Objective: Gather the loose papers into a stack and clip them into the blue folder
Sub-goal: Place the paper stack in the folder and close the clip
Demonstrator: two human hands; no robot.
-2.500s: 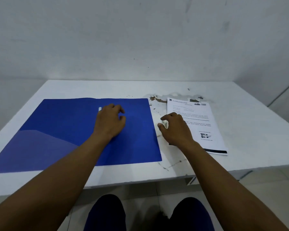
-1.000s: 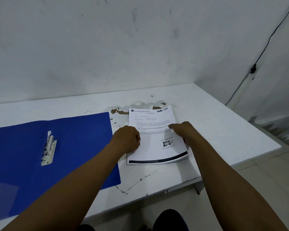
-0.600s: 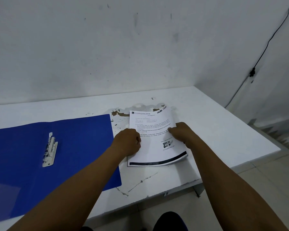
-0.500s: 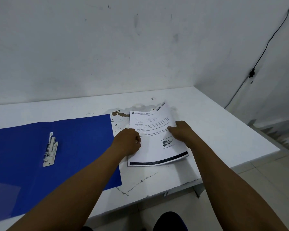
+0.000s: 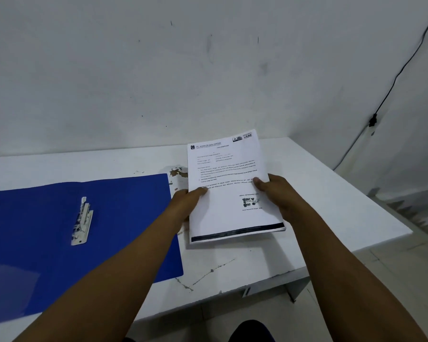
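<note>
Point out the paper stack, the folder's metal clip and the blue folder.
paper stack (image 5: 229,193): head view, middle of top sheet.
metal clip (image 5: 82,222): head view, middle of its bar.
blue folder (image 5: 131,218): head view, bare right panel.

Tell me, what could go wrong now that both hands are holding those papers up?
The paper stack is gripped only at its side edges by the left hand and right hand, so sheets could slip or fan out of line. The metal clip on the blue folder looks closed, so it may need opening first.
</note>
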